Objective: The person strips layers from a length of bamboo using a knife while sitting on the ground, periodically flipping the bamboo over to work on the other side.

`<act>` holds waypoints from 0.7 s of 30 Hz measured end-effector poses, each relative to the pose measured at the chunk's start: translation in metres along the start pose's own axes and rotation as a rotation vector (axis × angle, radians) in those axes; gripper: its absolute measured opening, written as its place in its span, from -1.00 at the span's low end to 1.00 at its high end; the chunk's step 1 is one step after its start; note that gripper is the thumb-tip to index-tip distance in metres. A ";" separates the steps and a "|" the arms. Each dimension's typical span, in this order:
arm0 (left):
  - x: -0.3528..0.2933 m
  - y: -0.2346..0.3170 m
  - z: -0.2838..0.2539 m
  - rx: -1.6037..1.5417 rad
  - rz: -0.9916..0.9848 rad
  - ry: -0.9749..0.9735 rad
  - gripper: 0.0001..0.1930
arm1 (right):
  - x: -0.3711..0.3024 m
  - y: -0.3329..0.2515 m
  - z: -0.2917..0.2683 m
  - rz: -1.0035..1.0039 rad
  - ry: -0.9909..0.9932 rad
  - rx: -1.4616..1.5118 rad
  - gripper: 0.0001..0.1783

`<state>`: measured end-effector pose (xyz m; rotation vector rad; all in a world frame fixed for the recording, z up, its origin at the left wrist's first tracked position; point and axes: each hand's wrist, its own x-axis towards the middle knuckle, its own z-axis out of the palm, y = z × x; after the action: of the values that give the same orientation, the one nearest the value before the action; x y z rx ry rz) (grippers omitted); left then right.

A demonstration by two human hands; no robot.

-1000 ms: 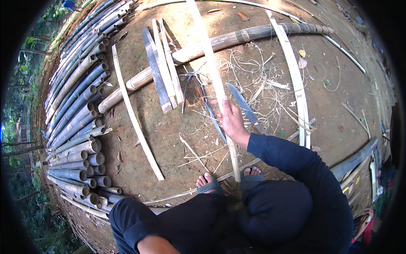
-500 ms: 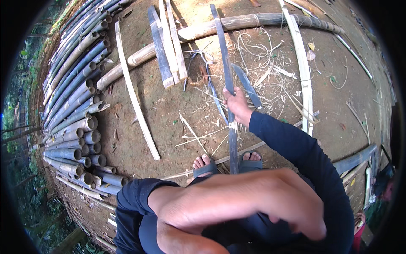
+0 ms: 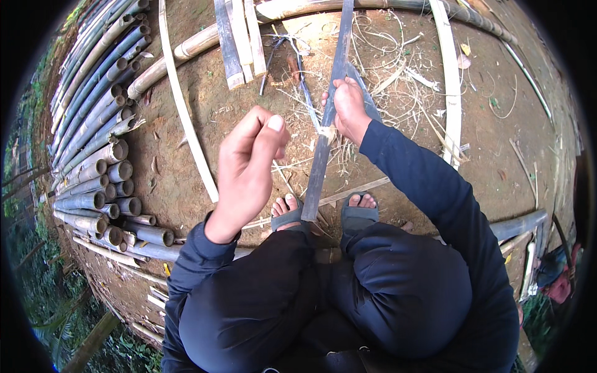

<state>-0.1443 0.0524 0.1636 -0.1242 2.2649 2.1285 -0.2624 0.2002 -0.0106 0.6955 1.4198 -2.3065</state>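
Observation:
My right hand [image 3: 350,107] is wrapped round a long dark bamboo strip [image 3: 319,171]. The strip runs from the top of the view down between my sandalled feet, slightly tilted, with a pale scraped band just below the grip. In front of my left knee, my left hand [image 3: 249,155] is raised with its fingers curled in and the thumb on top. No object shows in it, and it is apart from the strip. Behind my right hand lies a short dark bamboo piece [image 3: 367,96], partly covered by the hand.
A thick bamboo pole [image 3: 193,46] crosses the far ground, with split slats [image 3: 244,43] leaning on it. Pale strips lie left [image 3: 186,118] and right [image 3: 449,81]. Curly shavings [image 3: 398,68] litter the middle. Cut bamboo poles [image 3: 99,186] are stacked on the left.
My left arm, stretched across my body to the right, has swung back left and the hand is now raised. The strip's near end has shifted left, still in my right hand. The view has tipped downward.

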 end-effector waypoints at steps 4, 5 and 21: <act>-0.028 -0.097 0.003 0.077 -0.626 -0.063 -0.56 | 0.004 -0.004 0.010 0.022 -0.039 0.065 -0.68; -0.031 -0.099 0.007 -0.216 -0.767 -0.166 -0.54 | 0.007 -0.005 0.008 0.031 -0.036 0.079 -0.66; -0.054 -0.128 -0.005 -0.680 -0.975 -0.233 -0.45 | 0.011 0.019 -0.181 -0.386 -0.160 -1.952 -0.41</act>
<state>-0.0803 0.0421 0.0404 -0.7530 0.9134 2.0110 -0.2210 0.3538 -0.0990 -0.4039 2.7091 -0.2068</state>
